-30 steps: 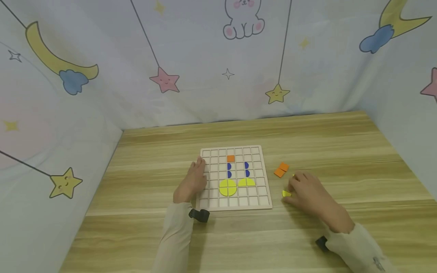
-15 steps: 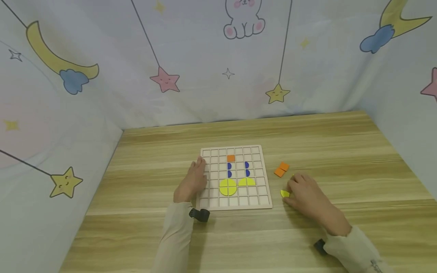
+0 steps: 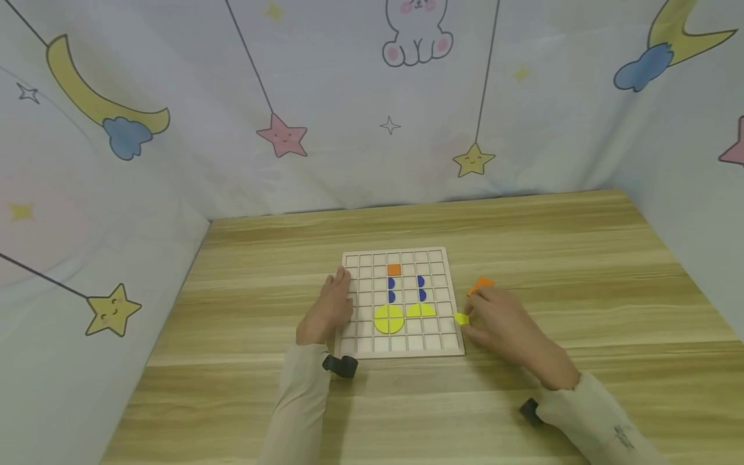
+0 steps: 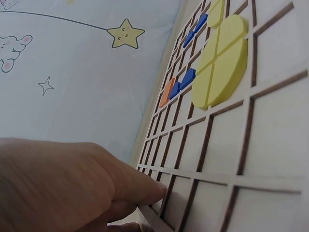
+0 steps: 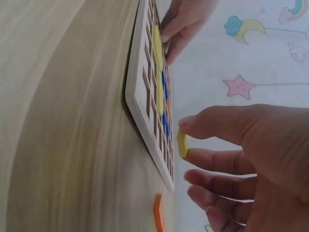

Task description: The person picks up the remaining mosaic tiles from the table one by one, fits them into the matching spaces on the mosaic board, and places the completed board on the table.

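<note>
A pale wooden grid board (image 3: 401,354) lies on the table. My left hand (image 3: 328,307) rests along its left edge, fingers mostly straight; the left wrist view has a fingertip on the grid (image 4: 251,183). My right hand (image 3: 508,329) is at the board's right edge and pinches a yellow quarter-circle tile (image 5: 182,142) between thumb and index finger. Set in the board are an orange square tile (image 3: 394,270), small blue half-round tiles (image 3: 392,283) in two columns, a full yellow circle (image 3: 389,319) of quarter tiles and a yellow half circle (image 3: 421,310).
Loose orange tiles (image 3: 483,282) lie on the wooden table (image 3: 407,407) just beyond my right hand, which partly covers them. A white cloth backdrop (image 3: 349,174) with printed stars and moons stands behind the table and along its sides.
My right hand has moved left with the yellow quarter-circle tile, from the table to the board's right edge. My left hand has stayed at the left edge.
</note>
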`<state>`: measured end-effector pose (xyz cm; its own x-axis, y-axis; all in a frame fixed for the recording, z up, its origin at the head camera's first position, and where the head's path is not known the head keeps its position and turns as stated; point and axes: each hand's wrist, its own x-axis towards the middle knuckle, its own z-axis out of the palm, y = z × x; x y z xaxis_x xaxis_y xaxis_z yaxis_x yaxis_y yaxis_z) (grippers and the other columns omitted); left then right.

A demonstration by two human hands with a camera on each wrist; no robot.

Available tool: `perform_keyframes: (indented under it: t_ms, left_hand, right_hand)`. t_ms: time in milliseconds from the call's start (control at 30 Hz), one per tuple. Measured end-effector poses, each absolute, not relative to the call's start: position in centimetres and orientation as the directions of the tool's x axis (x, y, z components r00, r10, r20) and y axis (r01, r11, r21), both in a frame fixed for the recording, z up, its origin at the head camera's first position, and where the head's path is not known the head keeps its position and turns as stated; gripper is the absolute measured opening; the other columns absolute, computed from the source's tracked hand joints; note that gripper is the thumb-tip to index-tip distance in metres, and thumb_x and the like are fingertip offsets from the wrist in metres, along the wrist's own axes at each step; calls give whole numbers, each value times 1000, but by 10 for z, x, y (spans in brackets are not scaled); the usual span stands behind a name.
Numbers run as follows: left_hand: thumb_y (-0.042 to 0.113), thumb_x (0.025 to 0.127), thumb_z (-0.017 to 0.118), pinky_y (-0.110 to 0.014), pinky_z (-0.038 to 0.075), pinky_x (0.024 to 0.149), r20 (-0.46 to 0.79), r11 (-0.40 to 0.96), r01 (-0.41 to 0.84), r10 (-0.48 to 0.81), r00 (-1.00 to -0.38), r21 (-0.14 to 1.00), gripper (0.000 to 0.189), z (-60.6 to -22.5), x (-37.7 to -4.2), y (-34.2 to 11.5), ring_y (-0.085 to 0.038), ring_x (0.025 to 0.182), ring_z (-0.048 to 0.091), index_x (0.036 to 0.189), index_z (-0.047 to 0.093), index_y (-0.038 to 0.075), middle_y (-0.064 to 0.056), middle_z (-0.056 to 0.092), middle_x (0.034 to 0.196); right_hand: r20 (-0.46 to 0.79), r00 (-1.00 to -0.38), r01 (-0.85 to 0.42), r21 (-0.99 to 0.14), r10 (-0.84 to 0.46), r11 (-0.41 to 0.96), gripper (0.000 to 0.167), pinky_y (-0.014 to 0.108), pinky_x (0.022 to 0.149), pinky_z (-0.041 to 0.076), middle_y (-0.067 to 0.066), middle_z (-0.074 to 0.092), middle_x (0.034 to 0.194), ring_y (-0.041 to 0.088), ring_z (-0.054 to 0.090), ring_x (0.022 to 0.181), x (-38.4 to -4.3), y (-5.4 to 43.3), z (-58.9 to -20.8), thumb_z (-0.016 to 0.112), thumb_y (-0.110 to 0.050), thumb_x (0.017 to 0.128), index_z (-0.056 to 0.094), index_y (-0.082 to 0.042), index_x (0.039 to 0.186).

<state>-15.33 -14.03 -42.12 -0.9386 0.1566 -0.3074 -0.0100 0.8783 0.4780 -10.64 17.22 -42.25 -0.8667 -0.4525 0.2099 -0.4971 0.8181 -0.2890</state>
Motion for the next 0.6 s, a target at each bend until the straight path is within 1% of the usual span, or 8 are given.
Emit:
perform_keyframes:
  t_ms: [100, 200, 400, 500, 600]
  left_hand:
    - [9, 99, 40, -50, 10, 121, -311, 878, -15, 153, -938, 479, 60, -421, -153, -140, -39, 147, 2, 152, 13, -2, -15, 1, 161]
    - [9, 99, 40, -49, 10, 121, -312, 879, -14, 154, -938, 477, 60, -421, -153, -140, -39, 147, 2, 152, 13, -2, -16, 1, 161]
    - [8, 99, 40, -48, 9, 121, -309, 885, 0, 162, -937, 465, 60, -422, -154, -140, -40, 147, 2, 151, 13, -3, -18, 2, 160]
    - [8, 99, 40, -49, 9, 121, -312, 882, -6, 160, -936, 470, 60, -422, -153, -140, -39, 147, 2, 151, 12, -3, -17, 1, 160]
    - [8, 99, 39, -48, 8, 121, -316, 880, -14, 156, -936, 475, 60, -421, -153, -140, -38, 147, 1, 152, 12, -2, -16, 0, 161]
  right_hand:
    - [210, -857, -515, -311, -471, 799, 20, 35, 73, 48, 1, 61, 90, 17, 55, 80, -109, 161, -422, 78, -23, 74, 66, -10, 84]
    - [179, -855, -519, -319, -488, 793, 20, 33, 71, 46, 0, 60, 91, 17, 54, 82, -110, 150, -422, 77, -24, 75, 66, -11, 85]
    - [111, -840, -538, -302, -531, 787, 20, 34, 81, 49, -1, 59, 96, 19, 55, 91, -112, 130, -422, 76, -27, 79, 68, -13, 90]
    - [107, -824, -561, -287, -556, 777, 19, 33, 80, 48, -2, 58, 94, 18, 53, 89, -113, 121, -423, 76, -27, 78, 69, -13, 90]
    - [110, -814, -576, -278, -570, 768, 19, 31, 75, 46, -2, 56, 92, 17, 51, 86, -115, 113, -425, 75, -27, 79, 69, -13, 90]
